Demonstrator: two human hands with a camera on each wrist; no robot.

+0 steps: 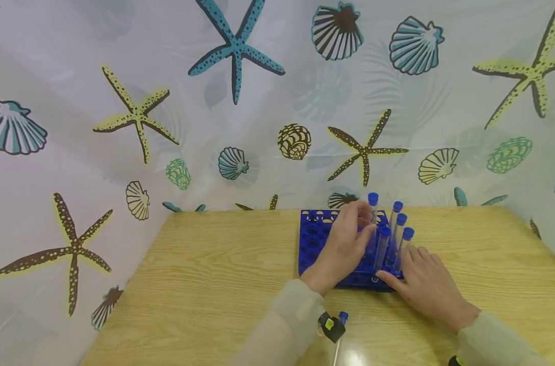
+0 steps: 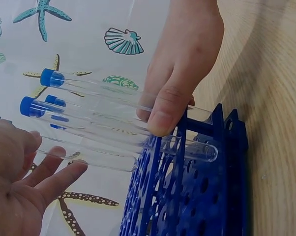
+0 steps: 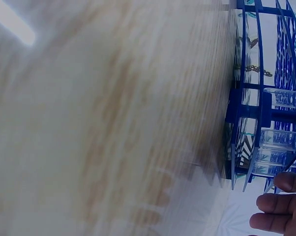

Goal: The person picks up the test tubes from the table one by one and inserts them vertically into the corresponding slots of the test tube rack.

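Observation:
A blue test tube rack [image 1: 311, 244] stands on the table, with several clear, blue-capped test tubes [image 1: 381, 251] upright at its right end. My left hand [image 1: 343, 244] pinches another capped test tube [image 1: 373, 199] between thumb and fingers, over the rack's back right part. The lower end of this tube [image 2: 103, 160] shows close to the rack's top plate in the left wrist view; its cap is hidden there behind the hand. My right hand [image 1: 430, 284] grips the rack's front right corner, its thumb [image 2: 162, 118] on the front edge. Fingertips [image 3: 271, 204] show beside the rack in the right wrist view.
One more capped test tube [image 1: 336, 351] lies on the wooden table [image 1: 222, 284] in front of the rack, partly covered by the left wrist's strap. Behind the table hangs a white curtain [image 1: 259, 117] printed with shells and starfish.

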